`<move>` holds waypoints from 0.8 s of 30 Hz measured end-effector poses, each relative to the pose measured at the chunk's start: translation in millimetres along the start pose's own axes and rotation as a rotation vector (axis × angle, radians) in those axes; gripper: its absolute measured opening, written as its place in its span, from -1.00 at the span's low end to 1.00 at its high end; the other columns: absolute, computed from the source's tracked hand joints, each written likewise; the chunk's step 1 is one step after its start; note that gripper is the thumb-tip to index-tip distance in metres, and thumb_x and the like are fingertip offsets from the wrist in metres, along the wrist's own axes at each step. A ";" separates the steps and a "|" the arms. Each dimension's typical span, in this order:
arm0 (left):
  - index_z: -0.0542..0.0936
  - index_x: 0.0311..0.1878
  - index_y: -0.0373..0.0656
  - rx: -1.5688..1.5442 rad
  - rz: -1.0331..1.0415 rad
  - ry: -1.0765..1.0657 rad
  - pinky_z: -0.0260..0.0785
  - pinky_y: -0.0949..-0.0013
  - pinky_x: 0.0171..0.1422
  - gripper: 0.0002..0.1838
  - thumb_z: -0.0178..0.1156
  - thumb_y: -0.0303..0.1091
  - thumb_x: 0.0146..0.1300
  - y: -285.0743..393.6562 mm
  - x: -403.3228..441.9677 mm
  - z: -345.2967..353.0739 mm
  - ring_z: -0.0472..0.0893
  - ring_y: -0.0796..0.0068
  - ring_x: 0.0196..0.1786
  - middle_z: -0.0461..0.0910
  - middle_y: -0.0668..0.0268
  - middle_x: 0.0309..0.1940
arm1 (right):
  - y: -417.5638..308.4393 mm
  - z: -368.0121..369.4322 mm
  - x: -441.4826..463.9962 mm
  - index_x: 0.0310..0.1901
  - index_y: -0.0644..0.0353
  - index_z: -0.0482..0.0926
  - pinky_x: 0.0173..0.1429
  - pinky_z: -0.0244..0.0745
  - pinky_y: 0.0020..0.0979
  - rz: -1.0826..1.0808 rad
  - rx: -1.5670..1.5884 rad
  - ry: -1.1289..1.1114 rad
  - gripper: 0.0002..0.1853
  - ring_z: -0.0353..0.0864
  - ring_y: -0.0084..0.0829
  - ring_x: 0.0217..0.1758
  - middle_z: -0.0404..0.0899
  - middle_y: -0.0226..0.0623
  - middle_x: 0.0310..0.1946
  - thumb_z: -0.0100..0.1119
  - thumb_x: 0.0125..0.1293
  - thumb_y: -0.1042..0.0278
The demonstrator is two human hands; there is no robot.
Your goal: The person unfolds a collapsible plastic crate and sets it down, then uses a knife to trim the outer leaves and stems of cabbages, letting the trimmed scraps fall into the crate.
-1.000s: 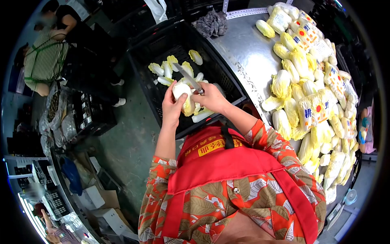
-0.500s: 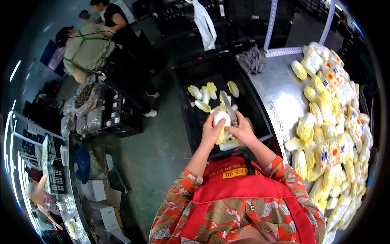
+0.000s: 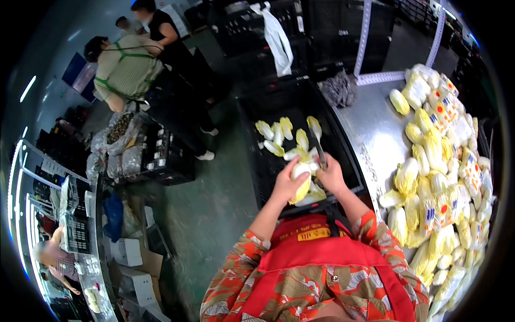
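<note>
A pale yellow-white cabbage is held by my left hand, with the fingers wrapped round its side and the thumb on top. My right hand grips a knife just right of the cabbage, its blade pointing up and away from me. Both hands are over the near part of a black crate. Loose yellow-edged cabbage leaves lie inside the crate, several of them beyond my hands and some below them.
A metal table on the right bears a large pile of cabbages, some in printed wrapping. Crumpled dark plastic sits at its far left corner. Two people stand at upper left beside a crate of bagged goods; others are farther off.
The camera view has swung left, so the crate and my hands appear farther right and lower. The knife and my right hand have moved slightly away from the cabbage.
</note>
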State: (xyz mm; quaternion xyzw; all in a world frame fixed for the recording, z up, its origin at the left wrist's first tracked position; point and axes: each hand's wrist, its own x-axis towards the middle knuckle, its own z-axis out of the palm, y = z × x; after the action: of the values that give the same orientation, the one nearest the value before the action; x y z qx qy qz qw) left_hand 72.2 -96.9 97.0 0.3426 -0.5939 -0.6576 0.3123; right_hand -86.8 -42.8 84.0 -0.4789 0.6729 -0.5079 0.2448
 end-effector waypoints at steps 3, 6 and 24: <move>0.29 0.31 -0.13 -0.417 -0.210 -0.023 0.49 0.29 -0.04 -0.46 0.09 -0.16 0.32 -8.1 5.1 -2.9 0.58 0.37 -0.10 0.55 0.21 -0.13 | -9.9 -11.4 17.4 -0.12 0.21 0.54 -0.15 0.46 -0.32 -0.077 -0.055 -0.065 -0.67 0.60 -0.20 -0.27 0.60 -0.14 -0.34 0.15 0.00 0.45; 0.31 0.29 -0.07 -0.628 -0.327 -0.100 0.54 0.19 -0.13 -0.37 -0.13 0.19 0.34 14.7 -1.5 -8.1 0.60 0.25 -0.22 0.54 0.15 -0.24 | -23.4 -20.9 29.0 -0.05 0.21 0.54 -0.05 0.46 -0.30 0.037 -0.196 -0.158 -0.58 0.60 -0.15 -0.16 0.59 -0.10 -0.26 0.25 -0.02 0.35; 0.32 0.24 -0.28 -0.388 -0.071 -0.054 0.28 0.36 0.23 -0.44 0.25 -0.39 0.20 15.1 6.2 -18.7 0.44 0.45 0.13 0.45 0.26 0.08 | -68.2 -6.2 6.5 0.00 0.38 0.49 -0.14 0.47 -0.36 0.084 -0.013 -0.224 -0.46 0.61 -0.28 -0.28 0.59 -0.06 -0.35 0.30 -0.03 0.24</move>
State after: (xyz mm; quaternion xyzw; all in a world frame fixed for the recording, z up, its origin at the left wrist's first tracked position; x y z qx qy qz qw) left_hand 84.0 -114.1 110.4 0.2791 -0.4515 -0.7793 0.3331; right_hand -67.6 -47.5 149.9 -0.5055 0.6641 -0.4363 0.3363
